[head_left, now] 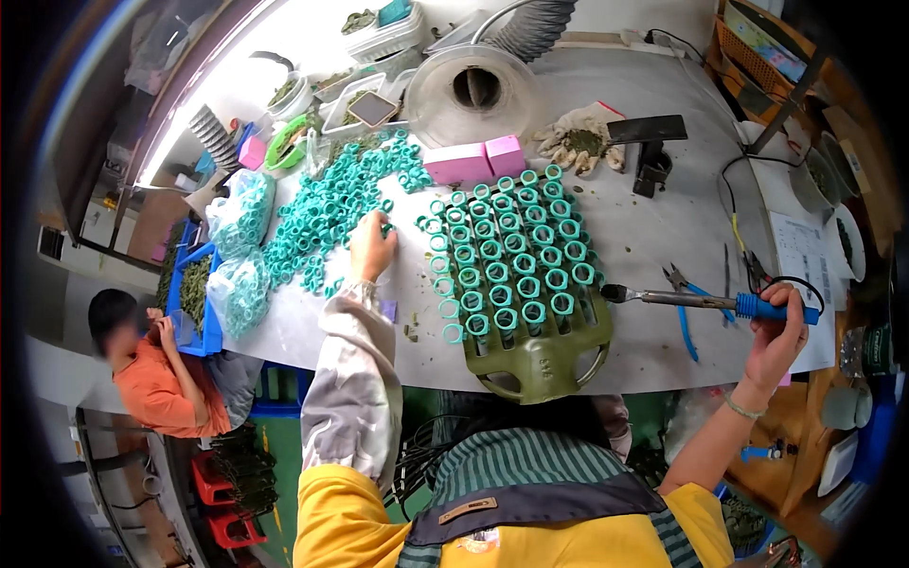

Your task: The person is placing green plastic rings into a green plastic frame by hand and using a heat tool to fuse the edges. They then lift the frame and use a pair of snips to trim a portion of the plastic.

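My left hand [372, 248] is at the right edge of a heap of small teal plastic rings [327, 213], its fingers closed on what looks like one ring. My right hand [778, 331] grips the blue handle of a soldering iron [682, 298] with a broad flat tip. That tip points left, beside the right edge of an olive-green slotted plastic frame [544, 364]. Rows of upright teal rings [497, 273] cover the frame's slats, and its handle-like end faces me. Loose green pieces hide under the rows.
Pink blocks [459, 164], a clear funnel hood [464, 90], a work glove [579, 140] and a black stand [651, 156] lie beyond the frame. Blue-handled pliers [686, 322] rest beneath the iron. Bagged rings [239, 289] are at left, near a person in orange [166, 383].
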### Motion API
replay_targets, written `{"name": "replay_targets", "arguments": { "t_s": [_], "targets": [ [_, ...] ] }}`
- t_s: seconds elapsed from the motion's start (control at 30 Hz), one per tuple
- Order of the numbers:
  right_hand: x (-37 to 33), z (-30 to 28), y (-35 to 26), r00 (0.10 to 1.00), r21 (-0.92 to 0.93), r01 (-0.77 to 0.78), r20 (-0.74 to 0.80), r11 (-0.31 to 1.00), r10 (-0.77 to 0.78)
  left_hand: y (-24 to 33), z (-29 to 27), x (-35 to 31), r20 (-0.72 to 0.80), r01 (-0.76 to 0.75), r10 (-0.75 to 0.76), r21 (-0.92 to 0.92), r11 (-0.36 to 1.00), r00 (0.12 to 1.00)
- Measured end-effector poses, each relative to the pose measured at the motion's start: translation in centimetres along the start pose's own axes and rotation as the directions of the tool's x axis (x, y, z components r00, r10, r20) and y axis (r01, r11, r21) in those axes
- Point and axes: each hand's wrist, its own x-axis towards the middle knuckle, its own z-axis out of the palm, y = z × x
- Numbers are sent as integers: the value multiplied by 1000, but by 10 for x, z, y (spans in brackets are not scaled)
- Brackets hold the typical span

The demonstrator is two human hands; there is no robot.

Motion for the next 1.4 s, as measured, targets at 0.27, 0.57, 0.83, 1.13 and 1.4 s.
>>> {"name": "replay_targets", "arguments": {
  "t_s": [0.27,0.57,0.83,1.13,1.4],
  "targets": [
    [-5,1,-7,1000,-18,17,-13,1000,-17,60,-52,-28,82,230,-215,-376,898,973],
    [-9,0,-9,1000,1,-16,-2,1000,16,240,-72,-89,314,9,399,-795,607,862],
    [-13,4,1,998,71,-62,35,996,60,276,-20,-100,2,-452,548,-563,692,836],
    [-11,9,4,997,86,-33,73,996,27,285,-10,-99,37,-434,549,-569,698,835],
    [33,10,3,996,118,-1,-84,993,11,282,-24,-102,5,-465,558,-544,698,830]
  ]
}}
